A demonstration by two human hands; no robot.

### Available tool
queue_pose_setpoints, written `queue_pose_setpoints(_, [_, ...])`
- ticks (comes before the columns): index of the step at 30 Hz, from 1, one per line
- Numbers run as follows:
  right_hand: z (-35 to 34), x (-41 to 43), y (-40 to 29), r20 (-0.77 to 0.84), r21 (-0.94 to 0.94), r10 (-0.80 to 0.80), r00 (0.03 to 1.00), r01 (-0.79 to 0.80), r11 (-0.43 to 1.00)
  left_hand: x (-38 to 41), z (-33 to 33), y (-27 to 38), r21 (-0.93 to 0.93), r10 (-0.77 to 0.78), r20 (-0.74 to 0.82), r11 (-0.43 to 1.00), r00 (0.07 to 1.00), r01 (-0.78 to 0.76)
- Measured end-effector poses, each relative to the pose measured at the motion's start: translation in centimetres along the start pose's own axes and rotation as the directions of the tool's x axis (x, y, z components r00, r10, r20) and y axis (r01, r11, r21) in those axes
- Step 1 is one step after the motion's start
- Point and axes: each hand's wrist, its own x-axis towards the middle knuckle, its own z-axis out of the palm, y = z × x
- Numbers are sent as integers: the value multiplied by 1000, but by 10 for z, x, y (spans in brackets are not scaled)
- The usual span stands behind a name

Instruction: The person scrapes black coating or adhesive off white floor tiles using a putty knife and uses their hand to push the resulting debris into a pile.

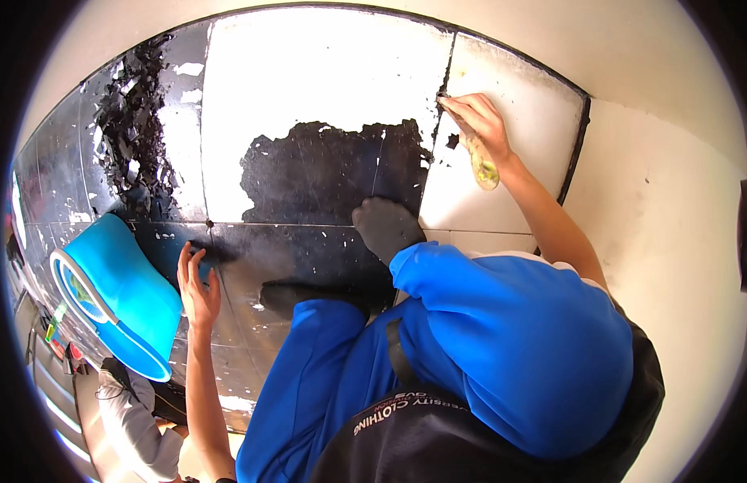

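My right hand grips a hand tool with a worn, paint-marked handle, probably a scraper. Its tip meets a dark joint line between white floor tiles; the blade is mostly hidden. Left of that line, a ragged patch of black coating covers part of a white tile. Beside the blue plastic bucket, my left hand is held with fingers apart and nothing in it. Whether its fingertips touch the black floor, I cannot tell.
Loose black flakes lie heaped on the floor at the left. My dark-socked foot rests on the coating's edge. Walls border the floor at the right and back. Another person in a grey top is at the lower left.
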Motion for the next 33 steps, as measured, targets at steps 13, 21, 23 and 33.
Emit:
queue_pose_setpoints(13, [32, -6, -11, -107, -48, 178, 978, -184, 982, 6, 2, 0, 11, -3, -26, 1000, 1000, 3])
queue_pose_setpoints(21, [19, 25, 43, -223, 101, 374, 900, -360, 928, 14, 5, 0, 45, -29, -66, 998, 997, 32])
queue_pose_setpoints(23, [5, 29, 44, -61, -9, 285, 957, -286, 958, 11, 0, -3, 54, -38, -60, 998, 997, 41])
queue_pose_setpoints(33, [-11, 35, 39, 126, 27, 368, 921, -375, 927, 12, 3, -5, 68, -17, -60, 997, 998, 21])
